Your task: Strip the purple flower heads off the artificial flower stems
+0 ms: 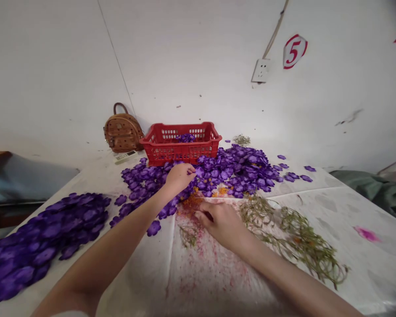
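Note:
My left hand [181, 177] reaches over the heap of purple fabric-like flowers [240, 165] in front of the red basket. Its fingers are pinched together, with purple petal showing at the tips. Lower and to the right, my right hand [222, 222] is closed in a pinch just above the white-covered table. Whatever it grips is too small or hidden to make out. Loose orange bits [192, 201] lie right by its fingertips. A small tuft of green stems [188, 236] rests below them, on cloth stained pink.
A red plastic basket [181, 155] with some purple flowers inside stands against the wall, beside a brown backpack [123, 132]. Another purple flower pile [53, 229] spreads along the left. Tangled green stems [308, 246] lie at the right, near dark green fabric [369, 193].

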Demonstrator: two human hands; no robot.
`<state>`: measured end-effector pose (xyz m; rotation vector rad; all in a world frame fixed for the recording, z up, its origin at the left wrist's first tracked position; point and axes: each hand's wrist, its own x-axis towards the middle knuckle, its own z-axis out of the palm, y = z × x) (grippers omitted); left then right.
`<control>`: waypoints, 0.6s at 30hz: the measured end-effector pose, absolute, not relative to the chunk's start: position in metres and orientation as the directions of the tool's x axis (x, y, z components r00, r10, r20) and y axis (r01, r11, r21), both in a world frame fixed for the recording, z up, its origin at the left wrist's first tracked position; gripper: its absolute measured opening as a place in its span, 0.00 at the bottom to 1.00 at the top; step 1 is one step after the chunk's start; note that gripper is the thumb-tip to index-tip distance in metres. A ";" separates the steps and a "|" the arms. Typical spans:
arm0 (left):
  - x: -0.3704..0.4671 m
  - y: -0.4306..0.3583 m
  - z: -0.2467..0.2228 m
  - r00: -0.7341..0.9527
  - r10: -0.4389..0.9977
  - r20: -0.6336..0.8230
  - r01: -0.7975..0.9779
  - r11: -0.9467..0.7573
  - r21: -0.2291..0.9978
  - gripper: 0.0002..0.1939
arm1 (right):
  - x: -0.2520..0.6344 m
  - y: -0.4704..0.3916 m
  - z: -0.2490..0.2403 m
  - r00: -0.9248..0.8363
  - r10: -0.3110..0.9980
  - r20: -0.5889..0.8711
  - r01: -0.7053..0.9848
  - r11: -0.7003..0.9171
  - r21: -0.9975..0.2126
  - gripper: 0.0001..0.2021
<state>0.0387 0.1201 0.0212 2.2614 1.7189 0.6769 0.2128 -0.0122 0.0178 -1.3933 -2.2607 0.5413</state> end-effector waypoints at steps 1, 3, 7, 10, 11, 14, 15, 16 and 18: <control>0.042 0.129 0.022 0.190 0.954 0.231 0.864 -0.274 0.423 0.10 | 0.213 -0.009 0.016 -0.390 0.906 0.164 0.731 0.412 -0.544 0.12; 0.048 0.144 0.021 0.172 0.956 0.236 0.884 -0.255 0.392 0.14 | 0.215 -0.004 0.010 -0.363 0.912 0.193 0.715 0.405 -0.569 0.12; 0.057 0.159 0.015 0.197 0.952 0.233 0.904 -0.268 0.334 0.06 | 0.224 -0.001 0.001 -0.337 0.910 0.240 0.688 0.412 -0.597 0.14; 0.060 0.164 0.015 0.166 0.955 0.246 0.920 -0.239 0.309 0.06 | 0.228 -0.002 -0.001 -0.337 0.907 0.253 0.670 0.420 -0.612 0.15; 0.061 0.166 0.017 0.151 0.955 0.254 0.926 -0.226 0.301 0.08 | 0.229 -0.003 -0.001 -0.338 0.907 0.253 0.665 0.420 -0.618 0.15; 0.070 0.173 0.021 0.153 0.952 0.265 0.935 -0.226 0.274 0.14 | 0.231 -0.004 0.000 -0.340 0.910 0.235 0.663 0.410 -0.627 0.15; 0.075 0.175 0.021 0.169 0.952 0.257 0.935 -0.237 0.265 0.15 | 0.231 -0.004 0.000 -0.345 0.910 0.229 0.664 0.409 -0.626 0.15; 0.082 0.178 0.021 0.184 0.953 0.241 0.935 -0.245 0.258 0.17 | 0.232 -0.004 -0.001 -0.353 0.908 0.225 0.664 0.413 -0.623 0.15; 0.100 0.183 0.017 0.186 0.963 0.195 0.942 -0.232 0.244 0.17 | 0.232 -0.004 -0.001 -0.372 0.903 0.217 0.670 0.423 -0.610 0.14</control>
